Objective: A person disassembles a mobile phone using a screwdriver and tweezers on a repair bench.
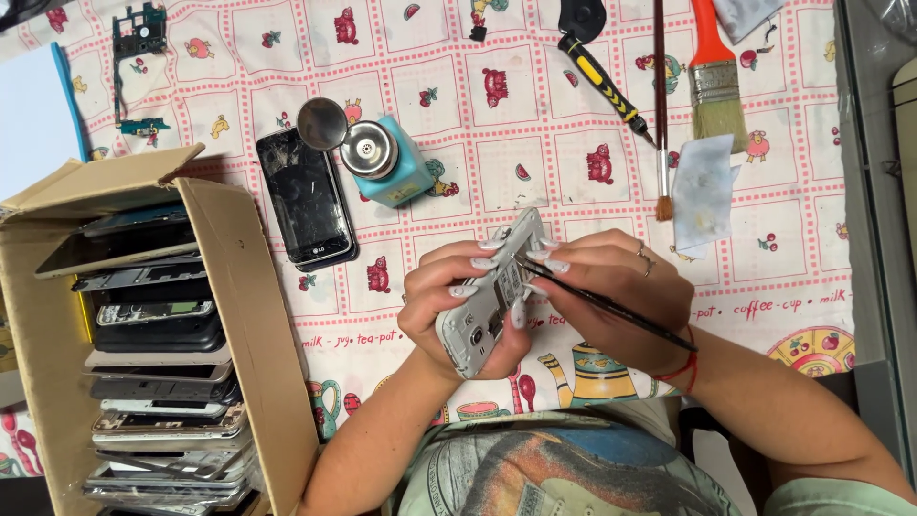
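Note:
My left hand (449, 306) grips a white opened phone body (492, 296), tilted with its top end away from me. My right hand (616, 291) holds thin black tweezers (611, 306) whose tip touches the inside of the phone near its upper middle. Both hands hover over a patterned tablecloth (535, 143) just in front of my chest.
A cardboard box (244, 315) stacked with several phones stands at the left. A black cracked phone (306, 196), a blue dispenser bottle (387, 161), a circuit board (138, 57), a screwdriver (602, 81), a thin brush (661, 105), an orange paintbrush (716, 81) and a stained white cloth (705, 191) lie on the cloth.

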